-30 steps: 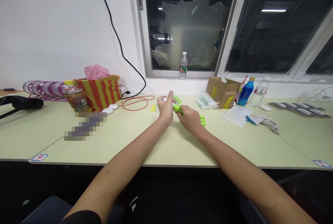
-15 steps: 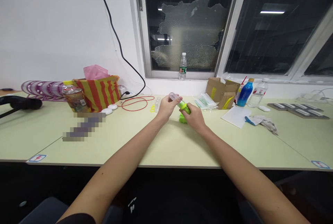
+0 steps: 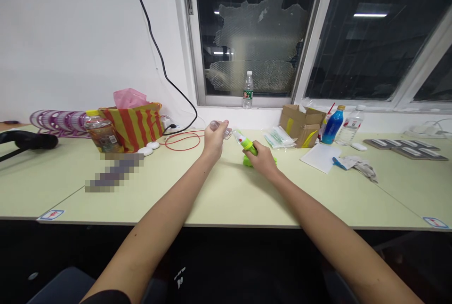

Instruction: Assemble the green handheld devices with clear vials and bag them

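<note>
Since half a second ago, the left hand has pulled the clear cap away to the left, off the green tube. It pinches the cap in its fingertips, just left of the tube. The right hand is closed around the tube, low over the tabletop, tip tilted up toward the cap. A cardboard box sits well right of the tube.

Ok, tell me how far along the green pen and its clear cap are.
Done: the clear cap is off and apart from the green pen. In hand: the left hand holds the cap above the table; the right hand grips the pen, tip bare, pointing towards the cap. Left: another green piece lies under the right hand, untouched.
</note>
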Action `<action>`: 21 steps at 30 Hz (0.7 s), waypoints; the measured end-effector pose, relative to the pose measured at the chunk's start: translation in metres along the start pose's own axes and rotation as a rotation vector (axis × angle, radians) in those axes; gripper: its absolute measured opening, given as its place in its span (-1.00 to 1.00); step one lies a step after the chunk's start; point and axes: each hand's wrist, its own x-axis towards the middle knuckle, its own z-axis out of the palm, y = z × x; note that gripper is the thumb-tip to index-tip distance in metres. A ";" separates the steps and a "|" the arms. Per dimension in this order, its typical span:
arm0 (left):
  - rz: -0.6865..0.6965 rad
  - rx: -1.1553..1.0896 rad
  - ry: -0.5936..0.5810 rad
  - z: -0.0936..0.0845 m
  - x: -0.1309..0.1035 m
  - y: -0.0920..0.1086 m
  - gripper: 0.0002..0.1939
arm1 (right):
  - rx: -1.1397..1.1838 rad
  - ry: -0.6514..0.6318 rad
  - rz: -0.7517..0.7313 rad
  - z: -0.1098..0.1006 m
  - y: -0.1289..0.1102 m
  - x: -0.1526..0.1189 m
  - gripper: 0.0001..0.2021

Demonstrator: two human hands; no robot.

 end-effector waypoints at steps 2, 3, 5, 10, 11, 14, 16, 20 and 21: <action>-0.003 0.047 -0.044 -0.005 0.002 0.006 -0.73 | 0.011 0.009 0.013 0.000 0.001 0.000 -0.78; -0.017 0.094 -0.104 -0.007 0.002 0.009 -0.75 | 0.014 0.013 0.015 -0.001 0.001 0.000 -0.78; -0.064 0.216 -0.276 -0.011 0.000 0.017 -0.74 | 0.012 0.010 0.007 -0.002 0.001 0.000 -0.79; -0.111 0.436 -0.456 -0.014 -0.005 0.027 -0.76 | -0.010 -0.031 -0.033 0.000 0.002 -0.001 -0.83; -0.105 0.450 -0.453 -0.015 -0.004 0.028 -0.78 | -0.021 -0.034 -0.037 0.000 0.002 -0.001 -0.83; -0.060 0.476 -0.401 -0.024 0.007 0.028 -0.81 | -0.093 -0.016 -0.008 -0.003 0.005 0.003 -0.83; 0.003 0.553 -0.337 -0.033 0.017 0.025 -0.84 | -0.154 0.013 0.046 -0.007 0.010 0.007 -0.82; 0.104 0.862 -0.293 -0.054 0.032 0.004 -0.80 | -0.186 0.068 0.145 -0.019 0.021 0.014 -0.79; 0.104 0.922 -0.285 -0.058 0.034 -0.002 -0.76 | -0.179 0.071 0.157 -0.020 0.023 0.015 -0.78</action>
